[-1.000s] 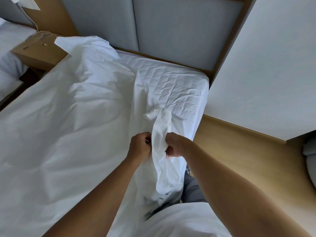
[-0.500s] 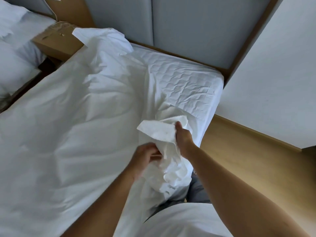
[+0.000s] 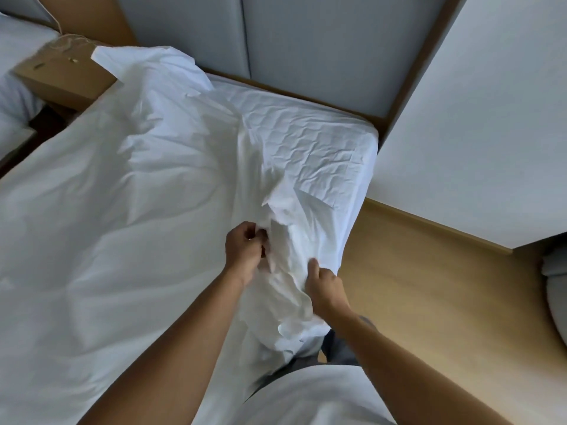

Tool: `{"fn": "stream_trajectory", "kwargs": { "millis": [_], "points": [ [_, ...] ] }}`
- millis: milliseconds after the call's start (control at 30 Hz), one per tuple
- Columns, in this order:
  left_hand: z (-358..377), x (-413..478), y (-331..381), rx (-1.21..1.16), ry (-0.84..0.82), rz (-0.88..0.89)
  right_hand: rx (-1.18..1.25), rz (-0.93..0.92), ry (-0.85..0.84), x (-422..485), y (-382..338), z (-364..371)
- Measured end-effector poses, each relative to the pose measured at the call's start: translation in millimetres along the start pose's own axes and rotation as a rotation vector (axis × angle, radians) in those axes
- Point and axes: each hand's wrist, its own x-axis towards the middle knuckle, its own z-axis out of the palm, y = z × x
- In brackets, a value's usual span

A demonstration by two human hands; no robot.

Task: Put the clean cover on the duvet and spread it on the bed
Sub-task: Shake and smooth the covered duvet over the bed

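Observation:
A white duvet cover (image 3: pixel 122 210) lies rumpled over most of the bed, its far corner draped onto the nightstand. The quilted mattress pad (image 3: pixel 310 142) shows bare at the head end on the right. Near the bed's right edge the cover bunches into a crumpled ridge (image 3: pixel 288 271). My left hand (image 3: pixel 245 250) pinches the fabric on the ridge's left side with curled fingers. My right hand (image 3: pixel 325 286) grips the bunched cloth lower on its right side, thumb pointing up. The duvet itself cannot be told apart from the cover.
A wooden nightstand (image 3: pixel 61 75) stands at the upper left, with another white bed (image 3: pixel 15 96) beyond it. A grey padded headboard (image 3: pixel 306 41) runs along the back. A white wall (image 3: pixel 475 133) and wooden floor (image 3: pixel 429 286) lie to the right.
The raised flap of cover has dropped onto the bed. My right hand slid down and toward me along the bunched fabric; my left hand moved slightly up and left, still pinching cloth.

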Motion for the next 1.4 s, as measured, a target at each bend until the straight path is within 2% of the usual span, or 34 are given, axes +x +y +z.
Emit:
{"fn": "stream_trajectory", "kwargs": {
  "millis": [33, 67, 100, 133, 167, 233, 267, 300, 367, 433, 467, 600, 700, 833, 933, 1000, 1067, 1133, 1167, 1267, 1333, 1400],
  "points": [
    [0.0, -0.5, -4.0, -0.014, 0.009, 0.001, -0.138, -0.084, 0.059, -2.5, 14.8, 4.7],
    [1.9, -4.8, -6.1, -0.009, -0.017, 0.013, -0.335, -0.171, 0.187, -9.2, 35.7, 11.0],
    [7.0, -10.2, -9.5, -0.003, -0.065, 0.007, -0.424, -0.221, 0.257, -6.0, 53.8, 12.0],
    [12.1, -14.9, -13.2, -0.001, -0.101, -0.002, -0.560, -0.236, 0.254, -12.6, 56.4, 6.8],
    [15.2, -18.2, -14.5, -0.007, -0.125, -0.018, -0.514, -0.254, 0.322, -1.0, 49.3, 1.0],
    [17.2, -17.5, -13.4, -0.001, -0.150, -0.011, -0.135, -0.146, 0.523, 18.5, 30.2, -20.5],
    [16.2, -15.0, -12.0, 0.019, -0.165, 0.009, 0.063, -0.105, 0.571, 26.2, 16.4, -32.6],
    [14.8, -14.3, -8.9, 0.046, -0.184, 0.029, 0.259, -0.045, 0.514, 33.2, 2.0, -44.0],
    [15.2, -16.1, -5.2, 0.077, -0.232, 0.060, 0.508, 0.145, 0.153, 40.6, -26.4, -61.1],
    [18.2, -20.5, -5.8, 0.090, -0.259, 0.058, 0.446, 0.224, -0.163, 39.7, -42.4, -65.2],
    [19.8, -22.9, -6.8, 0.091, -0.260, 0.053, 0.410, 0.196, -0.214, 43.0, -44.2, -63.0],
    [15.8, -23.0, -10.7, -0.021, -0.215, -0.006, 0.391, 0.058, -0.172, 51.3, -36.7, -56.6],
    [17.7, -19.3, -17.1, -0.047, -0.189, -0.036, 0.454, 0.102, -0.231, 48.2, -27.2, -65.0],
    [33.7, -16.1, -27.1, -0.033, -0.067, -0.181, 0.592, 0.079, -0.206, 49.3, -12.3, -74.7],
    [47.6, -8.9, -20.7, 0.033, 0.002, -0.156, 0.586, 0.082, -0.188, 51.8, -9.1, -80.4],
    [57.5, -5.7, -8.0, -0.081, -0.099, -0.232, 0.521, 0.087, -0.136, 54.0, -11.3, -86.0],
    [63.3, -5.3, 0.1, -0.234, -0.354, -0.406, 0.424, 0.057, -0.099, 60.5, -12.3, -93.3],
    [72.2, -7.5, 6.9, -0.220, -0.533, -0.490, 0.368, 0.025, -0.138, 65.7, -9.8, -98.4],
    [82.2, -9.3, 10.6, -0.152, -0.508, -0.462, 0.358, 0.039, -0.180, 67.9, -7.7, -101.5],
    [128.7, -17.7, 21.4, 0.070, -0.174, -0.154, 0.356, 0.153, -0.201, 79.9, -5.7, -125.1],
    [163.7, -27.1, 28.4, 0.186, -0.153, 0.009, 0.316, 0.200, -0.217, 98.9, -10.0, -154.2],
    [194.5, -35.8, 34.6, 0.285, -0.185, 0.082, 0.192, 0.238, -0.294, 117.2, -21.9, -182.7]
  ]
}}
